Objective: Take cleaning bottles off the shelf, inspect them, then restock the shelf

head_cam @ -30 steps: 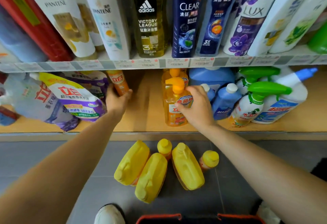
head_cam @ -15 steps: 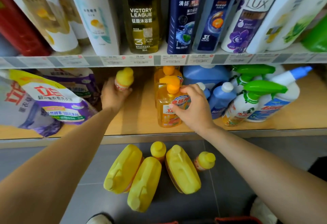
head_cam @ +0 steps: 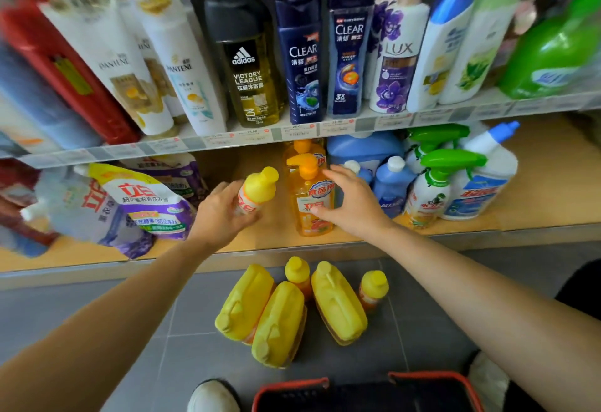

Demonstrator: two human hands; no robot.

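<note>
My left hand (head_cam: 218, 213) grips a small yellow-capped orange bottle (head_cam: 258, 189), tilted and lifted off the lower wooden shelf (head_cam: 536, 203). My right hand (head_cam: 353, 203) has its fingers and thumb curled round the right side of an orange pump bottle (head_cam: 309, 203) standing at the shelf's middle; a second pump bottle (head_cam: 304, 148) stands behind it. On the grey floor below lie three large yellow jugs (head_cam: 283, 324) with two small yellow-capped bottles (head_cam: 374, 288) among them.
Purple and yellow refill pouches (head_cam: 143, 203) lie left on the lower shelf. Blue bottles (head_cam: 390, 184) and green-trigger sprayers (head_cam: 435, 184) stand right. Shampoo bottles (head_cam: 302, 54) fill the upper shelf. A red-rimmed basket (head_cam: 357, 385) and a white shoe (head_cam: 211, 395) sit below.
My left hand has pulled the small yellow-capped bottle forward and right, out from the shelf's back. My right hand stays on the pump bottle. The camera tilted upward.
</note>
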